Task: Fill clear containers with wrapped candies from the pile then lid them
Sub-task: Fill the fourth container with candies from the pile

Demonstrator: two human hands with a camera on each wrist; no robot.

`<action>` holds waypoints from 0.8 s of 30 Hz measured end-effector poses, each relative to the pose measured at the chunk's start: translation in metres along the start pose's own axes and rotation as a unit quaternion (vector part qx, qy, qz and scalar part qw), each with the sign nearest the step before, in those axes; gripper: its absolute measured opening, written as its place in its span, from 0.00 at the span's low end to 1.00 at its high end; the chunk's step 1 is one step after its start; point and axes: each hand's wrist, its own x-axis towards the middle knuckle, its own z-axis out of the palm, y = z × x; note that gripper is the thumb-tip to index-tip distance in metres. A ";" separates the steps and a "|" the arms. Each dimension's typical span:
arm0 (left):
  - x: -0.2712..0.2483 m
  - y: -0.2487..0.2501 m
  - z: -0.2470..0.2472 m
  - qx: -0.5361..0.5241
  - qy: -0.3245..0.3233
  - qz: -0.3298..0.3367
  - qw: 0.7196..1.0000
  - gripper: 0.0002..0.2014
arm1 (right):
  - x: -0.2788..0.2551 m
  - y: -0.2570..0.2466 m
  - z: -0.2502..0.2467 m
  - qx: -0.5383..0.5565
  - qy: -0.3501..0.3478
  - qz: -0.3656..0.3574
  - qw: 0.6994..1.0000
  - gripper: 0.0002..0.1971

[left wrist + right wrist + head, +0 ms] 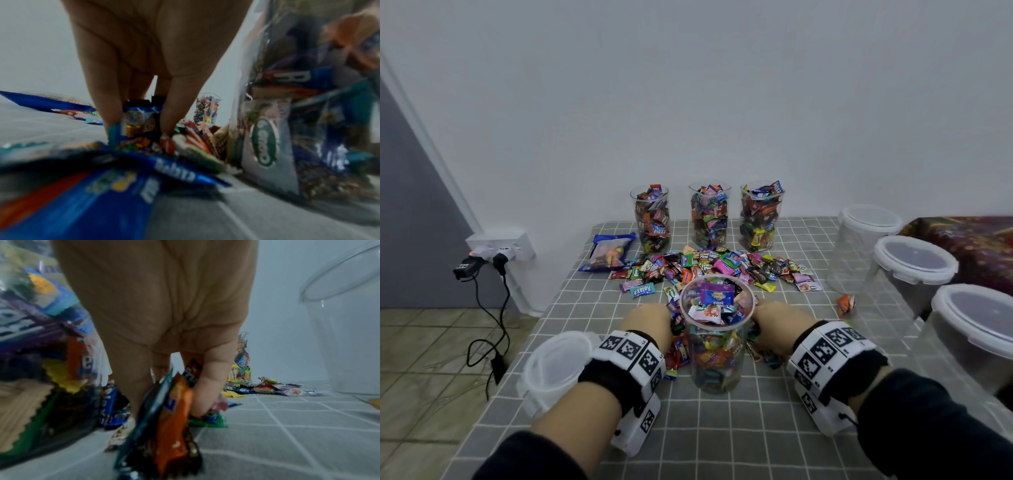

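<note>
A tall clear container (717, 356) heaped with wrapped candies stands uncovered at the table's middle front. My left hand (654, 318) is down beside its left wall, and in the left wrist view the left hand (139, 129) has its fingers curled round wrapped candies (135, 116). My right hand (770, 318) is beside the right wall; the right wrist view shows the right hand (168, 410) gripping a bunch of candies (174, 405), one of them orange. The candy pile (719, 270) spreads behind the container. A clear lid (554, 366) lies by my left wrist.
Three filled, unlidded containers (710, 216) line the wall. Three empty containers with white lids (914, 263) stand along the right edge. A blue candy bag (609, 253) lies back left, and one stray candy (846, 303) lies right. The grey checked tablecloth (722, 428) covers the table.
</note>
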 end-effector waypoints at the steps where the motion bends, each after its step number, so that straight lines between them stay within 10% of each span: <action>1: 0.000 0.000 0.000 0.001 0.003 -0.003 1.000 0.11 | 0.000 0.000 0.001 -0.001 0.002 -0.001 1.000 0.20; 24: -0.010 -0.011 -0.001 -0.127 0.154 0.020 0.980 0.09 | -0.009 0.014 -0.014 0.124 0.184 -0.023 0.975 0.10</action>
